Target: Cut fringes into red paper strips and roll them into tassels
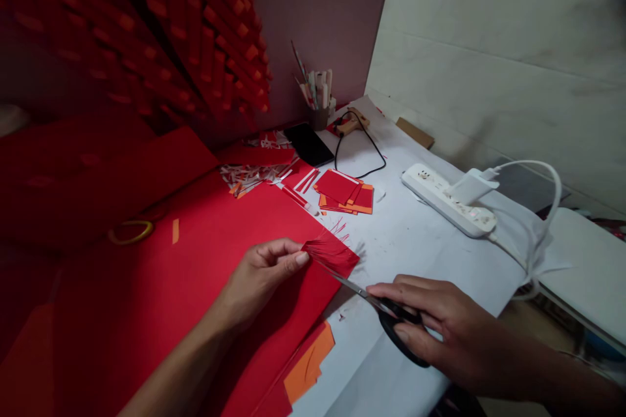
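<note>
Between the thumb and fingers of my left hand [274,267] is pinched a small red piece of paper [325,249], its far edge cut into a fine fringe. My right hand [440,326] grips black-handled scissors [391,316]. Their blades point left and reach the near side of the fringed paper; whether the blades are parted is hard to see. Beneath both the paper and my left hand lies a large red sheet [205,287]. An orange paper scrap [310,361] sticks out under its near edge.
Beyond the hands lie stacked red and orange cards [345,192], paper shreds [249,176], a dark phone [309,143], a glue gun [353,122] with a black cord, and a pen cup [319,114]. A white power strip [450,199] sits at right. Yellow tape roll [131,232] at left.
</note>
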`<state>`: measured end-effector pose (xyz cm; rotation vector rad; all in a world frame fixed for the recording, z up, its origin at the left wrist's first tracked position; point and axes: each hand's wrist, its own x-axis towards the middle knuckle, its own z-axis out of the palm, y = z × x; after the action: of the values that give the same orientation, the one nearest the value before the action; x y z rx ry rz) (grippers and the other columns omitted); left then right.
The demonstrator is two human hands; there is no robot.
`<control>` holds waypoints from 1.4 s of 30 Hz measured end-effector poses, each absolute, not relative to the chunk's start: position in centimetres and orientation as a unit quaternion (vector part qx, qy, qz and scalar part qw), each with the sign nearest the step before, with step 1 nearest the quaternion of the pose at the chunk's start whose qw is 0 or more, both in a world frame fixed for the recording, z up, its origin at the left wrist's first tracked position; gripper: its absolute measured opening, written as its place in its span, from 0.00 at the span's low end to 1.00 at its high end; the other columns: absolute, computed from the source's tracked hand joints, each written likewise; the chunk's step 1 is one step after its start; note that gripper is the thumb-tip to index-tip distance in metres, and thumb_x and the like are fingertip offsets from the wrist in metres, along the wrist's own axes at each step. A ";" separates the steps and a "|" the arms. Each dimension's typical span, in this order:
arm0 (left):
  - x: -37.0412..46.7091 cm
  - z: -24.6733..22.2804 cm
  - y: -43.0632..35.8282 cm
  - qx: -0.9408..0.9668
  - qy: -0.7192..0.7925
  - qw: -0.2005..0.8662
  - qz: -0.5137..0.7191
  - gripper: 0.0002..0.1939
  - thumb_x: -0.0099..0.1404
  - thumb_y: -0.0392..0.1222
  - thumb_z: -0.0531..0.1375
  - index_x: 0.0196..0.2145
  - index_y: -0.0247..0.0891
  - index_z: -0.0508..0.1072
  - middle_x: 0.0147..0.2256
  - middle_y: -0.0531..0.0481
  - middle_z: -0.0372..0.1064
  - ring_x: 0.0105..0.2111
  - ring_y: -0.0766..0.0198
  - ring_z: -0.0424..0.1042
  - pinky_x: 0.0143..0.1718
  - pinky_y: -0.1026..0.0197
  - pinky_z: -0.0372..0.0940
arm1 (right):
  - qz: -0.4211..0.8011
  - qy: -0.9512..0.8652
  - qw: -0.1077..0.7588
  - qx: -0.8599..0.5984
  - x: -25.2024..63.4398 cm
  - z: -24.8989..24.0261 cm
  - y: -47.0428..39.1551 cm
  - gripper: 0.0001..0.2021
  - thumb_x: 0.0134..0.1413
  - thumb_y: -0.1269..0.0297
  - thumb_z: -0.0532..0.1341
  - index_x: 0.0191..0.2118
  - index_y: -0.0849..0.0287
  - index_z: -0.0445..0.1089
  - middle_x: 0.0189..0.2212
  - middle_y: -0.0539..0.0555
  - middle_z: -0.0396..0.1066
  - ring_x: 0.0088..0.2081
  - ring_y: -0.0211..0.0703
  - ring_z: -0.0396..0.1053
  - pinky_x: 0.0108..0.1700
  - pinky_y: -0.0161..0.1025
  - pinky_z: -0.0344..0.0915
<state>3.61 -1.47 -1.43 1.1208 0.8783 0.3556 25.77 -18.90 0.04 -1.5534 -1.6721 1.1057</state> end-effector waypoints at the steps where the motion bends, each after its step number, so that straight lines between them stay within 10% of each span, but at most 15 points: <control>1: 3.6 -1.4 -1.4 0.512 0.400 0.743 0.162 0.15 0.54 0.50 0.71 0.29 0.36 0.77 0.24 0.57 0.68 0.24 0.73 0.60 0.27 0.70 0.54 | 0.416 -0.631 0.301 -0.581 25.8 0.0 -18.9 0.22 0.57 0.76 0.58 0.56 0.56 0.69 0.41 0.55 0.74 0.41 0.45 0.72 0.44 0.41 0.70; 42: 3.6 -0.9 -1.6 0.510 0.372 0.763 0.137 0.10 0.58 0.47 0.68 0.36 0.41 0.80 0.33 0.50 0.78 0.32 0.64 0.73 0.35 0.64 0.65 | 0.421 -0.611 0.300 -0.600 25.6 -0.6 -18.0 0.21 0.57 0.72 0.57 0.56 0.58 0.70 0.41 0.59 0.74 0.40 0.48 0.73 0.41 0.43 0.73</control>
<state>3.55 -1.63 -0.91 1.1083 0.8097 0.2981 25.55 -18.03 -0.59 -1.5922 -1.6214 1.1165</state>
